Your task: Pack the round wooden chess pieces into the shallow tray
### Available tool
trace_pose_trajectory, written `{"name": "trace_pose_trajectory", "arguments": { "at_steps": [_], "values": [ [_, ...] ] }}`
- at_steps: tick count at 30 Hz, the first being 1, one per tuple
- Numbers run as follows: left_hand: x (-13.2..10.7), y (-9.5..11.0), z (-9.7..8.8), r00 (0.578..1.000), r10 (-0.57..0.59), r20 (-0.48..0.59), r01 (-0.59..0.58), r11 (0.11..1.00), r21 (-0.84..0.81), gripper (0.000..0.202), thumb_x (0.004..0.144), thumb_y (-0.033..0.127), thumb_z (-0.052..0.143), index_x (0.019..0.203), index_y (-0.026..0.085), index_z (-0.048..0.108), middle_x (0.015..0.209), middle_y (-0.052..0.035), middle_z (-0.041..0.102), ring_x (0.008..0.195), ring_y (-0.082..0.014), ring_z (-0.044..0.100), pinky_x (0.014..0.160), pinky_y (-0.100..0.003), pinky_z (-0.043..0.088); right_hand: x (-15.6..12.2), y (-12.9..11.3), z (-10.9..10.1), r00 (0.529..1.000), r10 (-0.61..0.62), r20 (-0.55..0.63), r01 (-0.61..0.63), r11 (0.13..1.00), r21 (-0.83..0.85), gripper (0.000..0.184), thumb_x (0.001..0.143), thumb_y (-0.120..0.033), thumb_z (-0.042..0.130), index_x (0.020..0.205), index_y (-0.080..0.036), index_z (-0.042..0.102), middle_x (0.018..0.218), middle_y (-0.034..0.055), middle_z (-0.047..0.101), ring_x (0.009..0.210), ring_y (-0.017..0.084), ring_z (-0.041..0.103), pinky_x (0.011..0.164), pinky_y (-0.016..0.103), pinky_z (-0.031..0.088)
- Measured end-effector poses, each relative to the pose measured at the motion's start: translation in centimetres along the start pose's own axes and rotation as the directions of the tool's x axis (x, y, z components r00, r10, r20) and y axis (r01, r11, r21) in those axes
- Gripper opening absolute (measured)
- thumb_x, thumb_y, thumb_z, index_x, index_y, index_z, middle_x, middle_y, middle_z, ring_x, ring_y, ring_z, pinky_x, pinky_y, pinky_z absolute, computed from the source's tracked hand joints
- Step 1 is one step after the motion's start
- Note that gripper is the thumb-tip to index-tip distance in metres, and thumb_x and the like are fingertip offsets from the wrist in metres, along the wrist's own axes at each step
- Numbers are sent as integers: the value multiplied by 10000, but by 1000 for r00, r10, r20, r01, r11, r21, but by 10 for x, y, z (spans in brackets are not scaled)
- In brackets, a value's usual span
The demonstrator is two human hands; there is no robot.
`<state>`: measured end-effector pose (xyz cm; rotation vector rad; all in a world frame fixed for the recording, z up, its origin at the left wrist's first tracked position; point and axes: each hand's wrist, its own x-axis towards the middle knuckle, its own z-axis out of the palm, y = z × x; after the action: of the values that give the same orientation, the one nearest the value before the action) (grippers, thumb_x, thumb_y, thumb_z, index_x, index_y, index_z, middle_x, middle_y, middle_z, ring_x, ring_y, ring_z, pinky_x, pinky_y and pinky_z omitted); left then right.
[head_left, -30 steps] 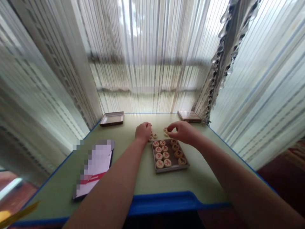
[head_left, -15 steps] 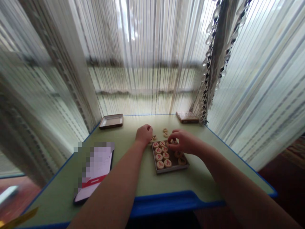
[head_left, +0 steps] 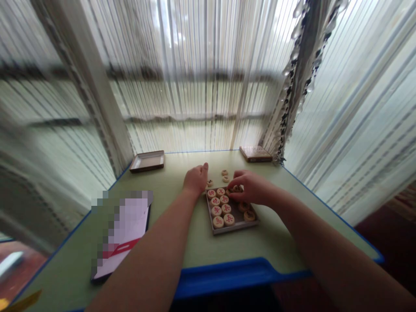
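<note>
My right hand [head_left: 245,186] is over the back right of a shallow open box [head_left: 238,226], thumb and fingers pinched on a Chinese chess piece [head_left: 229,191] that is partly hidden. Two columns of red-marked Chinese chess pieces [head_left: 217,211] fill the box's left side; dark-marked pieces [head_left: 249,216] lie along its right side, partly under my hand. My left hand [head_left: 196,178] rests just behind the box's back left corner, fingers curled and thumb up, beside a loose piece [head_left: 209,183]. What it holds, if anything, is hidden. Two more loose pieces [head_left: 225,175] lie behind the box.
A box lid or tray [head_left: 147,161] lies at the table's back left, and a closed flat box [head_left: 255,154] at the back right. A phone or tablet-like slab [head_left: 130,227], partly pixelated, is left of my left forearm. A blue ledge [head_left: 227,275] edges the table's front; curtains hang behind.
My left thumb has lifted to point upward. My right hand remains at the box's back, its pinched piece now lower at the back row. The view has shifted slightly.
</note>
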<state>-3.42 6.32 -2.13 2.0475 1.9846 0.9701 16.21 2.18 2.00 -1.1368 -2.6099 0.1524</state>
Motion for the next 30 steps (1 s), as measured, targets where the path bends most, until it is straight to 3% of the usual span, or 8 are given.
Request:
{"name": "trace_pose_trajectory", "arguments": {
  "at_steps": [9, 15, 30],
  "values": [
    [0, 1, 0, 1000, 4, 15, -4, 1000, 19, 560, 879, 464, 187, 783, 162, 649, 812, -92, 673, 790, -198, 603, 679, -276, 400, 3, -3, 1, 995, 42, 93, -39, 999, -35, 200, 698, -351, 601, 828, -248, 712, 799, 19, 607, 592, 109, 510, 531, 232, 337],
    [2, 1, 0, 1000, 9, 23, -9, 1000, 20, 552, 880, 458, 189, 801, 157, 645, 838, -91, 675, 817, -197, 605, 679, -274, 398, 1, -3, -2, 995, 53, 79, -54, 999, 5, 235, 675, -311, 618, 880, -230, 701, 809, 20, 609, 647, 120, 534, 566, 218, 360],
    [1, 0, 0, 1000, 22, 13, -22, 999, 34, 556, 878, 451, 175, 786, 160, 639, 801, -93, 672, 787, -209, 604, 671, -289, 396, 3, -4, 4, 999, 45, 2, -45, 998, -32, 154, 669, -289, 592, 773, -239, 695, 784, 2, 600, 626, 108, 512, 549, 221, 328]
  ]
}}
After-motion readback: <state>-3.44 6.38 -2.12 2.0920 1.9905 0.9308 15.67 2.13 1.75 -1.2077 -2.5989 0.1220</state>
